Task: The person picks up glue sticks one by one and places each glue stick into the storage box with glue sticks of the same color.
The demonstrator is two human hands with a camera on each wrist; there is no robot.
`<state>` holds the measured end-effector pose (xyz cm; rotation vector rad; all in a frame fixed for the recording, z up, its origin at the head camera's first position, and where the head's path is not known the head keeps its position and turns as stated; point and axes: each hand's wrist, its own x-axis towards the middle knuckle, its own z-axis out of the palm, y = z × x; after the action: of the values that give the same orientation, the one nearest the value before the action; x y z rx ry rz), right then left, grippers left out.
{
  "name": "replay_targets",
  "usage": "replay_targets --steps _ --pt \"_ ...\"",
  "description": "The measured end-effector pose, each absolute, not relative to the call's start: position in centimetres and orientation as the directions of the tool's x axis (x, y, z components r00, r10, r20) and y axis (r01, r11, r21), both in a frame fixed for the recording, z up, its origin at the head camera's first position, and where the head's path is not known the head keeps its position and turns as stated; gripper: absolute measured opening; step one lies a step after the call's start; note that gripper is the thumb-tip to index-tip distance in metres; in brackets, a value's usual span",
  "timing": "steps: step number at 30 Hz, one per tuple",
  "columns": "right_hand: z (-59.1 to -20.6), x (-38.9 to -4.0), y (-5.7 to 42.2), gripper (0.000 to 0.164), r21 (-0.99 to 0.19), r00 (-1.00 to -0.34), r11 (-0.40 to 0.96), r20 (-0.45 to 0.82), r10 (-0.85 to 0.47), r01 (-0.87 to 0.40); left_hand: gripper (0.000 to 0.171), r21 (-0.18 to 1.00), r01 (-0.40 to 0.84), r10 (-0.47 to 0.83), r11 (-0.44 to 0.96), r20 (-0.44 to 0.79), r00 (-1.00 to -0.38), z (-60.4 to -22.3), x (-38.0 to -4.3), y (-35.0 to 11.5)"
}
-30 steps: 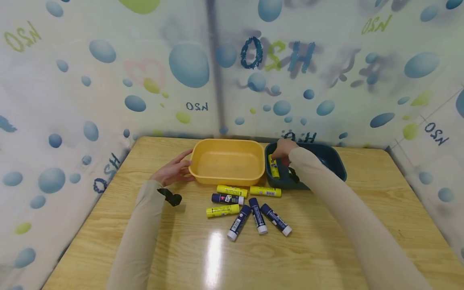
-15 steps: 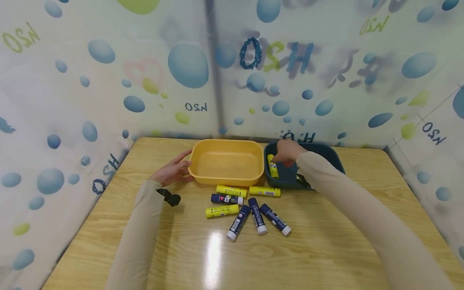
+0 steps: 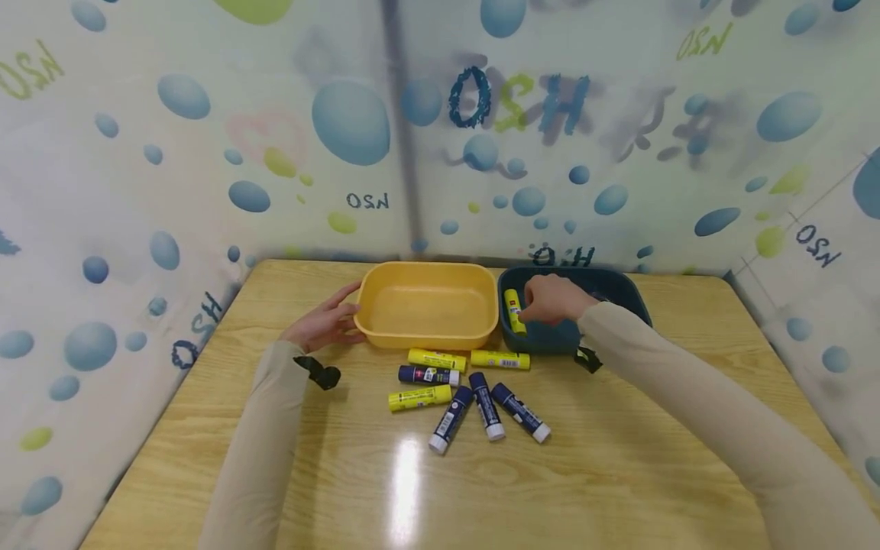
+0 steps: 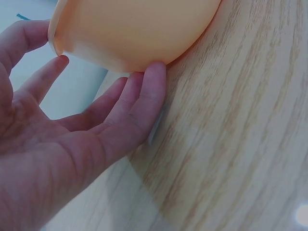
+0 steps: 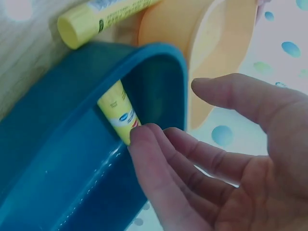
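My left hand (image 3: 323, 325) rests at the left end of a yellow plastic bin (image 3: 428, 342). In the left wrist view its fingertips touch the bin's wall (image 4: 139, 33) and rim, the fingers loosely bent. My right hand (image 3: 555, 298) hovers in the mouth of a dark teal bin (image 3: 550, 342), with thumb and fingers spread apart and nothing between them. A yellow glue stick (image 3: 514, 312) lies along the left inside of that bin. In the right wrist view, the fingertips overlap one end of this glue stick (image 5: 120, 110).
In front of the bins, several glue sticks lie on the wooden table: yellow ones (image 3: 419, 398) and navy ones with white ends (image 3: 451, 419). One yellow stick (image 3: 500, 360) lies close before the gap between the bins. A patterned curtain (image 3: 426, 153) hangs behind the table.
My right hand has drawn back to the right from the yellow glue stick, which stays in the teal bin. The left hand keeps its place at the yellow bin.
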<state>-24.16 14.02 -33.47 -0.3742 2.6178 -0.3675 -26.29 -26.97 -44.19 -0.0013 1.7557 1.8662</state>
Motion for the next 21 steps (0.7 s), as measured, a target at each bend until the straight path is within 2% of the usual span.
replay_targets --steps 13,21 --pt "-33.3 -21.4 12.4 0.020 -0.308 -0.839 0.892 -0.336 -0.427 -0.330 0.064 0.922 -0.386 0.400 0.033 -0.366 -0.840 -44.1 -26.3 -27.0" --pt "-34.0 -19.6 11.3 0.017 -0.332 -0.820 0.872 -0.331 -0.466 -0.361 0.066 0.919 -0.392 0.401 0.034 -0.372 -0.837 -43.9 -26.1 -26.8"
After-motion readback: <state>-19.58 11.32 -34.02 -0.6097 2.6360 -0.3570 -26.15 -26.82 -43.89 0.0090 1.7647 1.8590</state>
